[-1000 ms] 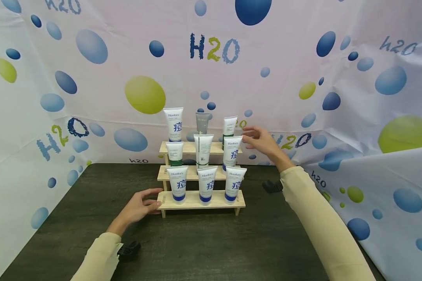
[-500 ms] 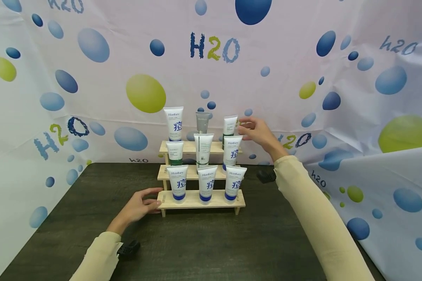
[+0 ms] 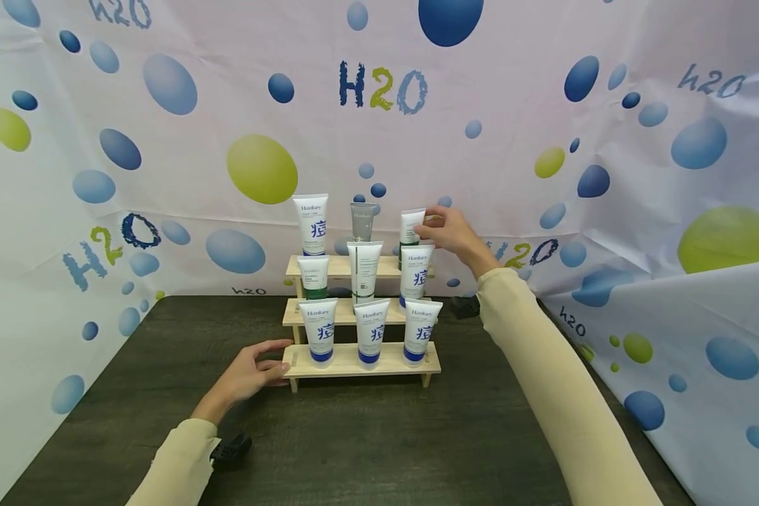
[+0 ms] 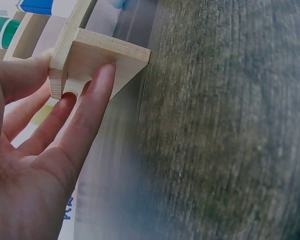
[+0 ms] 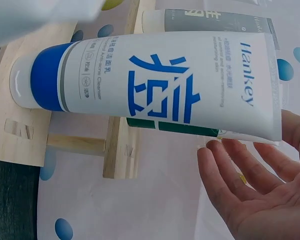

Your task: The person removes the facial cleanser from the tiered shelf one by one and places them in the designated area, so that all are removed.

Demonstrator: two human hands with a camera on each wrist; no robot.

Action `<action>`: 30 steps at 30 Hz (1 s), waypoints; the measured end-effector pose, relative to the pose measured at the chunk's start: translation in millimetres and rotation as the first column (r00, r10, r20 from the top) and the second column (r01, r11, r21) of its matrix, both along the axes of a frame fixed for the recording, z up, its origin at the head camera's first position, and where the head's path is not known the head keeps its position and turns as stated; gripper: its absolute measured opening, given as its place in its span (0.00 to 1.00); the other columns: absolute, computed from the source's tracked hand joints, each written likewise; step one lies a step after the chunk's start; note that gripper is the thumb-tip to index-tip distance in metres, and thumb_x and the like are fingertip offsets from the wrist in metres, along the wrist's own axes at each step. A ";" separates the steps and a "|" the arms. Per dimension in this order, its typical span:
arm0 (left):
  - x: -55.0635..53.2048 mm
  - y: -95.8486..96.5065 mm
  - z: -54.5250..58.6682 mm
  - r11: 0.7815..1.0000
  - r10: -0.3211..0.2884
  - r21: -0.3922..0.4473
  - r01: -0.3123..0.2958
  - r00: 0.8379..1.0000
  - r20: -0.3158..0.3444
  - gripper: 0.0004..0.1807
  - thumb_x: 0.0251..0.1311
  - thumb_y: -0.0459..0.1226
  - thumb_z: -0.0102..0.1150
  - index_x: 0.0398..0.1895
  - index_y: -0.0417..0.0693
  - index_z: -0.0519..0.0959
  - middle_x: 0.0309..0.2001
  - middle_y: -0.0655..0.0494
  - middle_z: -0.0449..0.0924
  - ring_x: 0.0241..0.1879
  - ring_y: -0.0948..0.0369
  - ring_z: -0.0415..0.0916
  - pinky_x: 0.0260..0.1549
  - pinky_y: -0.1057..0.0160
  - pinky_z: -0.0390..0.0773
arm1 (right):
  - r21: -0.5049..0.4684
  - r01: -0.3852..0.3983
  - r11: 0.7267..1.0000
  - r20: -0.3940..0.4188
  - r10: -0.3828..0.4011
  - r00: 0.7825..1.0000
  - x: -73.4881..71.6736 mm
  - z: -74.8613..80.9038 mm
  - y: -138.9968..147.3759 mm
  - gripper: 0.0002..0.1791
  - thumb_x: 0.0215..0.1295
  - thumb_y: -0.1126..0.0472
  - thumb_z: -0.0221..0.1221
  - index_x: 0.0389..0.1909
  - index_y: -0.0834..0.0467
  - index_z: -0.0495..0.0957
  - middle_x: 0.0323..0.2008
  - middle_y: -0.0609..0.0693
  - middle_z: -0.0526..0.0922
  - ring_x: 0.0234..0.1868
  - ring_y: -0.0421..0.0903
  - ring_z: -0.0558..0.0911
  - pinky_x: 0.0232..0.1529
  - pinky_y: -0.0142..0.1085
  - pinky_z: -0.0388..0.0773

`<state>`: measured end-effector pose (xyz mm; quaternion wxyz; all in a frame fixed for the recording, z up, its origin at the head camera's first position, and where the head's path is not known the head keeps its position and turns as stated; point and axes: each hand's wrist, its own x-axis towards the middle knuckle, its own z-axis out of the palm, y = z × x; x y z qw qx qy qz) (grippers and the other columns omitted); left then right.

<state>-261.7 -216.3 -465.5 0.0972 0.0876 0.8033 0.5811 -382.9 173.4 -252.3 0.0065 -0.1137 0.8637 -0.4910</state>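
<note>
A three-tier wooden display stand [image 3: 344,357] carries several upright cosmetic tubes. My left hand [image 3: 243,372] grips the left end of its lowest shelf; in the left wrist view the thumb lies over the board [image 4: 112,47], with fingers against its underside and leg. At the top right, my right hand [image 3: 453,235] reaches around a small white-and-green tube [image 3: 408,222], the thumb overlapping its front. In the right wrist view, relaxed, spread fingers [image 5: 215,170] come right up to that tube's edge. A larger white-and-blue tube [image 5: 110,75] on the middle shelf hides the thumb tip.
A grey tube [image 3: 362,219] and a tall white-and-blue tube [image 3: 313,225] share the top shelf. Several more tubes, such as the white one [image 3: 365,270], fill the lower shelves. The dark wooden table [image 3: 379,443] meets a bubble-printed backdrop [image 3: 259,169] close behind the stand.
My right hand has moved left, from beside the top shelf to the small white-and-green tube. The left hand keeps its hold on the stand, and the tubes stand as before.
</note>
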 end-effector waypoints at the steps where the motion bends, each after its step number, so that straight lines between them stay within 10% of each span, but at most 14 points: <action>1: 0.0 0.0 0.0 1.000 -0.001 0.003 0.001 1.000 0.002 0.32 0.71 0.29 0.60 0.76 0.34 0.63 0.74 0.26 0.60 0.62 0.39 0.80 0.48 0.53 0.91 | 0.006 0.000 1.000 -0.005 0.000 1.000 -0.8 -0.9 -0.6 0.29 0.76 0.58 0.59 0.73 0.62 0.67 0.67 0.66 0.77 0.65 0.62 0.79 0.63 0.52 0.82; 9: -0.4 -0.1 0.3 1.000 0.000 -0.004 0.000 1.000 -0.001 0.32 0.70 0.28 0.60 0.75 0.33 0.64 0.74 0.26 0.60 0.61 0.39 0.80 0.48 0.53 0.91 | 0.037 0.031 0.999 -0.039 -0.030 0.999 -4.2 -6.1 -0.5 0.22 0.76 0.59 0.60 0.65 0.64 0.73 0.62 0.66 0.79 0.59 0.60 0.81 0.51 0.43 0.84; 30: 1.4 0.7 2.9 1.000 -0.020 -0.005 0.020 1.000 -0.011 0.32 0.71 0.29 0.60 0.75 0.32 0.63 0.74 0.25 0.60 0.61 0.39 0.80 0.48 0.53 0.91 | -0.028 0.058 0.998 -0.052 -0.060 0.997 -4.4 -5.5 18.2 0.21 0.77 0.63 0.57 0.63 0.72 0.72 0.61 0.69 0.79 0.59 0.64 0.84 0.57 0.49 0.88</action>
